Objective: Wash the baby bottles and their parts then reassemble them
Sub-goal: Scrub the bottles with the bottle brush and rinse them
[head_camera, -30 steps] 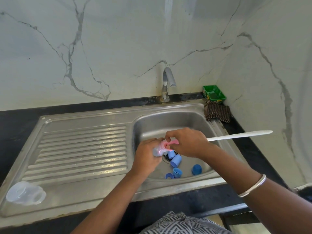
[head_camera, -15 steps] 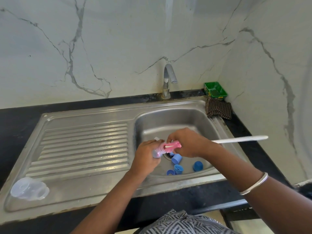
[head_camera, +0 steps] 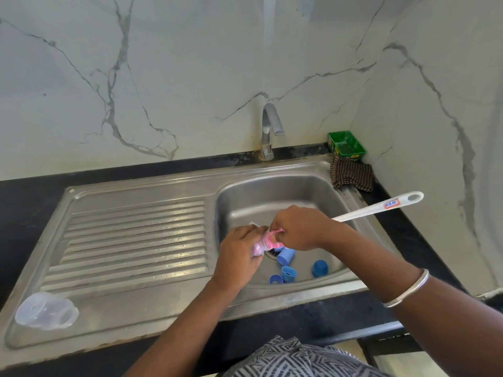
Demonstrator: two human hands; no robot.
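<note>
Bottle (head_camera: 260, 244) held over sink (head_camera: 285, 191) basin so drips fall in. Left hand (head_camera: 239, 250) wraps bottle, steadying it; right hand (head_camera: 299, 229) clasps brush (head_camera: 381, 206), pink head at bottle mouth, likely scrubbing inside. Blue caps (head_camera: 288, 273) wait near drain. Clear parts (head_camera: 45, 311) on drainboard, probably drying.

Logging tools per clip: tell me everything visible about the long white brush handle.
The white brush handle looks like smooth plastic, long and slim, widening to a rounded end with a hanging hole and a red-and-blue sticker beside it. It slants up and to the right from the right hand, which grips its lower end over the sink basin. Its far end hangs past the sink's right rim. The brush head is hidden.
</note>
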